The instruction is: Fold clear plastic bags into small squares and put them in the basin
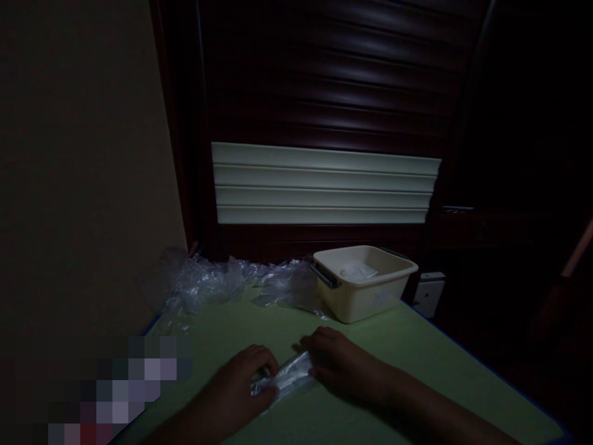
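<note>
A clear plastic bag (294,371), folded into a narrow strip, lies low over the green tabletop (222,327). My left hand (245,383) has its fingers and thumb curled round the strip's left end. At the other end, my right hand (338,364) is closed on the plastic with bent fingers. Whether anything is inside the strip I cannot tell in this dim light. Beyond my right hand stands a cream plastic tub (365,300) with dark handles, and some clear plastic (361,271) lies inside it.
Crumpled clear plastic bags (208,284) are heaped along the table's far left edge, against the wall (88,185). A dark slatted door (324,80) with a pale lower panel rises behind the table. A white box (430,293) sits past the right edge.
</note>
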`<state>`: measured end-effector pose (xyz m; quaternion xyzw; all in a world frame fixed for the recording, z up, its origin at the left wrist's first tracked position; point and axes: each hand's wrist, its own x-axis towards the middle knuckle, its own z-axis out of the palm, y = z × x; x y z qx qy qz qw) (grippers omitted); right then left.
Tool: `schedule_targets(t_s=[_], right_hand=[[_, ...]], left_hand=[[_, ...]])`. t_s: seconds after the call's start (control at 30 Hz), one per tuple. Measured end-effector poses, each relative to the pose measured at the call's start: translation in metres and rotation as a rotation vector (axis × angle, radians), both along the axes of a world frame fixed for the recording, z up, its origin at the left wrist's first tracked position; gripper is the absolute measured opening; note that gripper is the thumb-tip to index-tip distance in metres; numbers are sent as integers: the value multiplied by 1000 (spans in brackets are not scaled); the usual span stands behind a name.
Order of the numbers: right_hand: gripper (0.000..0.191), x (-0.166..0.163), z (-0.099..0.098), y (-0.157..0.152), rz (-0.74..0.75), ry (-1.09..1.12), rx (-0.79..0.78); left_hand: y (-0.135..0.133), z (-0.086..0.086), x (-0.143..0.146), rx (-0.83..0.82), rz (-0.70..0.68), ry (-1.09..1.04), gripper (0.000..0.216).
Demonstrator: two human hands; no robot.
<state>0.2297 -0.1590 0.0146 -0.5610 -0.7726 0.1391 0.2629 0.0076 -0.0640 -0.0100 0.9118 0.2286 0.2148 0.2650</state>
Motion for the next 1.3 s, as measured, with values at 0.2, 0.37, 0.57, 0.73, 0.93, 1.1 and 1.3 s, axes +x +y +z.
schedule_targets(t_s=[0.2,0.37,0.57,0.73,0.93,1.1,1.3], right_hand=[[9,-3,-7,4,14,230,19],[11,0,-11,9,-53,419,-53],[15,10,-17,17,-176,334,90],[24,10,-13,17,-180,103,239],[16,-4,0,2,-31,-83,249],[14,-19,1,-9,179,-346,237],[18,-15,-3,-3,182,-383,208]], left_hand=[[-4,6,1,-169,78,13,19],[6,7,3,-299,131,-51,16],[1,13,-1,-77,231,47,32],[-13,21,-9,168,78,86,25],[-8,19,-6,278,-62,69,24],[-14,18,-4,298,-276,36,32],[-28,29,-5,367,-312,99,47]])
